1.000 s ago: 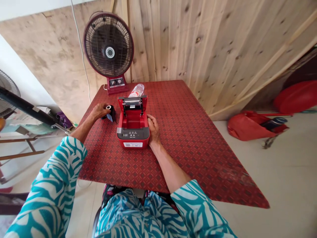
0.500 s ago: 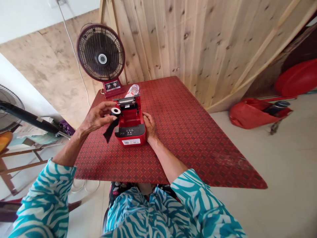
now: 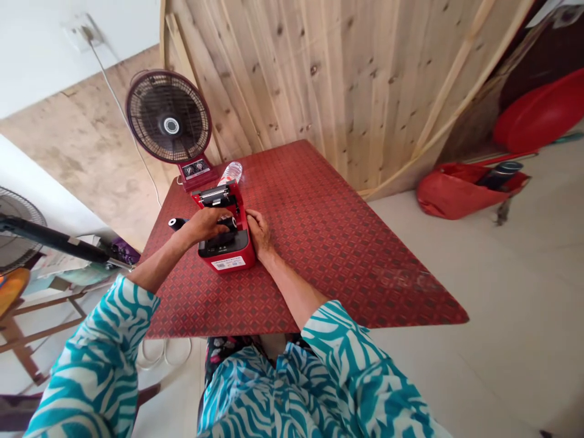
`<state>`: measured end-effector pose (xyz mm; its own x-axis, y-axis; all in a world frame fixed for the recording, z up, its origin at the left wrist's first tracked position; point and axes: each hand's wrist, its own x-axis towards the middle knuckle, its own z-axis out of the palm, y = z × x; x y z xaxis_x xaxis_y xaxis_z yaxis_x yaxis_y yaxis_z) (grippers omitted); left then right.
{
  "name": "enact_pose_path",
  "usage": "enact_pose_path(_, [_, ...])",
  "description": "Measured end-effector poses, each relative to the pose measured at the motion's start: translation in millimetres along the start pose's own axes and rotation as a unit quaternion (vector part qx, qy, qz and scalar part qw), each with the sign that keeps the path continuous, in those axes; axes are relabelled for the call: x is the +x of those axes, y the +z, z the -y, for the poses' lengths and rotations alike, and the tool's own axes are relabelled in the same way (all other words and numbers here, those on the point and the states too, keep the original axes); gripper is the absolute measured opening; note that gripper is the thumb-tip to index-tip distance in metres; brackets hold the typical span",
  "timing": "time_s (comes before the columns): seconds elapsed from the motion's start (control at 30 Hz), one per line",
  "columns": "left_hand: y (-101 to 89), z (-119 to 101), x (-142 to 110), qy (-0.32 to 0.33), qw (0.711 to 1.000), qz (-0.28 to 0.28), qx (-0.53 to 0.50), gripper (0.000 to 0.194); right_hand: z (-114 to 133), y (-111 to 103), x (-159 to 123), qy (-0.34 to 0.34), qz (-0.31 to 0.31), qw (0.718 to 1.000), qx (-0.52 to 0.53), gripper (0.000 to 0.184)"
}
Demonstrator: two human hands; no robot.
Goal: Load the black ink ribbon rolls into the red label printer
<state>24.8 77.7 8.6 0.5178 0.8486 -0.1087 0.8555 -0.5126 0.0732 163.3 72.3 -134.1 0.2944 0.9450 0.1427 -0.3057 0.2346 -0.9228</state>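
A red thermal label printer (image 3: 227, 258) stands on the table with its lid (image 3: 214, 196) raised toward the back. My left hand (image 3: 205, 225) is over the printer's open compartment, shut on a black ribbon roll (image 3: 177, 223). The roll's white-cored end sticks out past my hand on the left. A dark strip of the ribbon (image 3: 228, 224) lies across the printer's opening, partly hidden by my fingers. My right hand (image 3: 258, 234) rests against the printer's right side, fingers apart and holding nothing.
The red patterned table (image 3: 328, 255) ends in a wooden wall at the back. A maroon desk fan (image 3: 168, 125) and a water bottle (image 3: 230, 173) stand behind the printer. A black pole (image 3: 50, 237) reaches in at left. A red bag (image 3: 456, 194) lies on the floor at right.
My left hand has carried the black roll rightward, over the printer's open compartment. My right hand stays at the printer's side. The whole view has tilted and shifted slightly.
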Motion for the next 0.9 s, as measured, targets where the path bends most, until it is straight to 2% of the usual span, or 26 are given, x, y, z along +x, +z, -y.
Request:
enact_pose_path(0.17, [11.0, 0.6, 22.9, -0.022, 0.997, 0.054, 0.051, 0.034, 0.1, 0.4, 0.8, 0.0, -0.003, 1.0, 0.003, 0.032])
enact_pose_path(0.27, [9.7, 5.1, 21.3, 0.007, 0.998, 0.059, -0.026, 0.03, -1.2, -0.1, 1.2, 0.005, 0.001, 1.0, 0.009, 0.03])
enact_pose_path(0.37, [3.0, 8.9, -2.2, 0.029, 0.991, -0.005, -0.132, 0.026, -2.8, -1.2, 1.1, 0.008, 0.006, 1.0, 0.019, 0.029])
enact_pose_path(0.43, [0.4, 8.8, -24.1, 0.028, 0.984, -0.056, -0.165, 0.032, -3.1, -2.3, 0.5, 0.012, 0.009, 1.0, 0.017, 0.03])
enact_pose_path(0.57, [7.0, 3.4, -54.4, 0.058, 0.978, -0.068, -0.186, 0.038, -1.3, -4.5, -1.3, 0.018, 0.01, 1.0, 0.015, 0.033])
enact_pose_path(0.8, [24.6, 2.5, -51.3, 0.009, 0.959, -0.121, -0.255, 0.026, -4.5, -5.4, -0.6, 0.009, 0.01, 1.0, 0.013, 0.033])
enact_pose_path(0.9, [24.5, 1.4, -51.4, 0.035, 0.957, -0.161, -0.239, 0.022, -7.9, -5.7, 0.5, 0.006, 0.014, 1.0, 0.018, 0.032])
